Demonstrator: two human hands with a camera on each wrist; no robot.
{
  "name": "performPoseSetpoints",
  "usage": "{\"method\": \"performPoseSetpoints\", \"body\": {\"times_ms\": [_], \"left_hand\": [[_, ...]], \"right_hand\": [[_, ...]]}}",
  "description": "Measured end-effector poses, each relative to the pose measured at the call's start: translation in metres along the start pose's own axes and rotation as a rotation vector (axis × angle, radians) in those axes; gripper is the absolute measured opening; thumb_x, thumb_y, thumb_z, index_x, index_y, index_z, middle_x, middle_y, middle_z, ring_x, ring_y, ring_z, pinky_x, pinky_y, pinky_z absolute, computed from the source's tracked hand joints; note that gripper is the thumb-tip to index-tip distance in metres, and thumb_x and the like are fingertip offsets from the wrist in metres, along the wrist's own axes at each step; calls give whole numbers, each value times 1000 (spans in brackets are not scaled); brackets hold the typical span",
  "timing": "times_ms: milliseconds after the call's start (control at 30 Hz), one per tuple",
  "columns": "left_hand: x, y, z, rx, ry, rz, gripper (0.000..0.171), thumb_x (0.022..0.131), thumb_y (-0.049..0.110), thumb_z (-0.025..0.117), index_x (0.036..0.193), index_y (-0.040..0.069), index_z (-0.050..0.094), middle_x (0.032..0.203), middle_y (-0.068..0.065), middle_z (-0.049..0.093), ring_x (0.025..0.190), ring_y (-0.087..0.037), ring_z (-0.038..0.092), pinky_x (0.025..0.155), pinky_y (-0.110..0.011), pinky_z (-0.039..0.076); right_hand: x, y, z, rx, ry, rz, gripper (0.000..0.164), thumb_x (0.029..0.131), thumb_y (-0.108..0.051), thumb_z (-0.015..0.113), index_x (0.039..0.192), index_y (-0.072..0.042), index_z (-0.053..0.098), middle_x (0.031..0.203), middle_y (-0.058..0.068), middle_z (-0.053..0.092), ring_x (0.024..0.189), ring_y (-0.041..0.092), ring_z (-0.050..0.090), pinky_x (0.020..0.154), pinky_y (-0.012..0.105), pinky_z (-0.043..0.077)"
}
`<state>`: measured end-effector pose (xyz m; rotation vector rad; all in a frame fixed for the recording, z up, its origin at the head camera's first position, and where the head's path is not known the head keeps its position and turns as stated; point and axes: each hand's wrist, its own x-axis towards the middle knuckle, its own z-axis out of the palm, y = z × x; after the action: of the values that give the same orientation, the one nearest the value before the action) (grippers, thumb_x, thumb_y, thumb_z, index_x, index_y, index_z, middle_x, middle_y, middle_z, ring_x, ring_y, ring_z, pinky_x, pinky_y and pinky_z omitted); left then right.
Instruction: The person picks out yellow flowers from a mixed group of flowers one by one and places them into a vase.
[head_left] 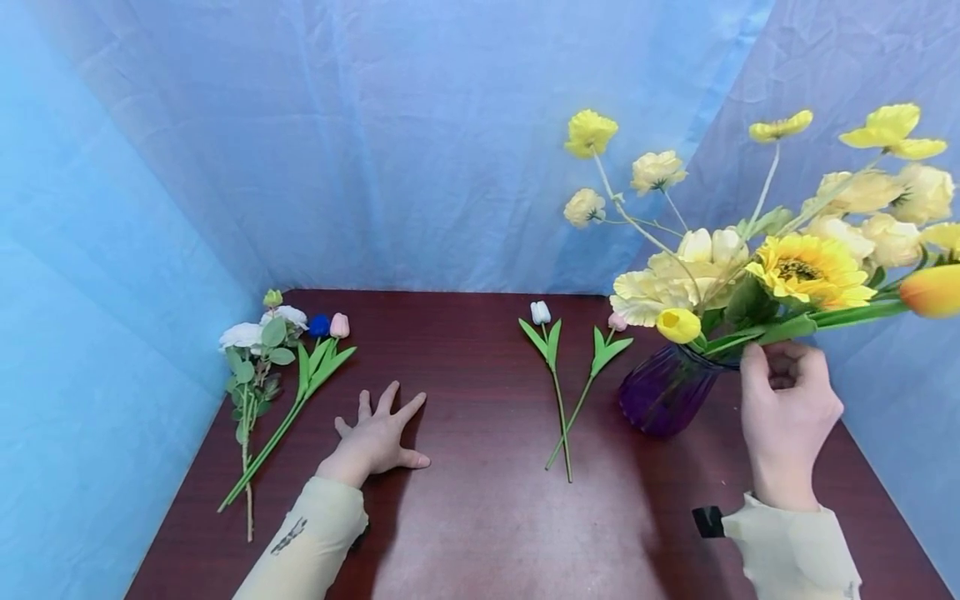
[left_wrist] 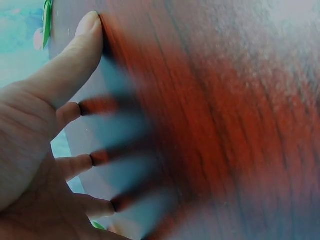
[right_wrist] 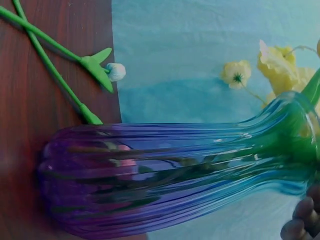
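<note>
My left hand (head_left: 375,442) rests on the dark red tabletop with its fingers spread, holding nothing; its thumb (left_wrist: 85,42) and fingers touch the wood in the left wrist view. At the right, my right hand (head_left: 791,417) has curled fingers and thumb at the rim of a purple glass vase (head_left: 663,396), where it grips the edge. In the right wrist view its fingertips (right_wrist: 300,220) meet the rim. The vase stands upright, full of yellow flowers: a sunflower (head_left: 806,271), an orange tulip (head_left: 933,292) leaning far right, and several paler blooms. The hand hides part of the rim.
A white tulip (head_left: 540,314) and a pink tulip (head_left: 617,322) lie with crossed stems left of the vase. At the far left lie white roses (head_left: 243,336), a blue tulip (head_left: 318,326) and another pink tulip (head_left: 340,326). Blue cloth (head_left: 420,150) hangs around the table.
</note>
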<state>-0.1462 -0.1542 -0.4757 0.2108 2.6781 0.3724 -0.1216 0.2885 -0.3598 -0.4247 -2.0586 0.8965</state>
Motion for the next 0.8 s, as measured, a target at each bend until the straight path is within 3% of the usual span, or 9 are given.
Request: {"method": "performPoseSetpoints", "body": {"times_ms": [167, 300, 433, 500, 633, 733, 800], "left_hand": [[-5, -2, 2, -33, 12, 29, 93, 76, 54, 76, 152, 30, 28, 159, -16, 9, 138, -54, -1, 94, -84, 9], [-10, -3, 4, -51, 51, 37, 84, 81, 50, 74, 150, 27, 33, 158, -14, 15, 138, -52, 5, 97, -82, 11], [-15, -2, 7, -68, 131, 28, 81, 84, 51, 70, 150, 24, 33, 157, -15, 20, 138, -52, 10, 98, -80, 14], [-18, -1, 8, -60, 194, 23, 83, 84, 53, 69, 151, 24, 31, 157, -16, 20, 137, -53, 12, 98, -80, 15], [-23, 5, 8, -11, 334, 25, 88, 83, 58, 67, 153, 25, 25, 157, -15, 20, 137, -53, 13, 96, -80, 19], [-25, 10, 5, 18, 410, 39, 89, 82, 63, 64, 153, 27, 24, 157, -14, 19, 138, -52, 12, 96, -80, 18], [-25, 14, 1, 27, 444, 55, 88, 82, 68, 61, 153, 30, 24, 158, -13, 18, 138, -51, 11, 97, -80, 17]], "right_hand": [[-11, 8, 0, 68, -67, 128, 17, 93, -23, 60, 108, -16, 60, 79, -8, 63, 53, 1, 57, 51, 11, 41], [-33, 17, 3, 159, -28, 100, 24, 94, -16, 59, 117, -13, 54, 90, -3, 63, 58, 7, 60, 51, 11, 44], [-64, 32, 7, 103, -20, 27, 17, 91, -10, 61, 107, -4, 60, 83, -5, 61, 61, 2, 56, 55, 9, 42], [-80, 39, 9, 44, -61, -47, 14, 89, -8, 62, 102, -1, 64, 80, -3, 62, 63, 1, 55, 58, 10, 41], [-109, 42, 22, 3, -199, -351, 15, 84, -5, 61, 98, -2, 69, 86, 5, 66, 74, 13, 59, 67, 25, 46], [-124, 35, 38, -1, -358, -584, 27, 83, -12, 61, 107, -2, 68, 101, 12, 68, 93, 27, 61, 79, 41, 47], [-129, 27, 49, -57, -493, -667, 38, 86, -21, 62, 119, -3, 63, 118, 15, 64, 113, 34, 54, 91, 49, 45]]}}
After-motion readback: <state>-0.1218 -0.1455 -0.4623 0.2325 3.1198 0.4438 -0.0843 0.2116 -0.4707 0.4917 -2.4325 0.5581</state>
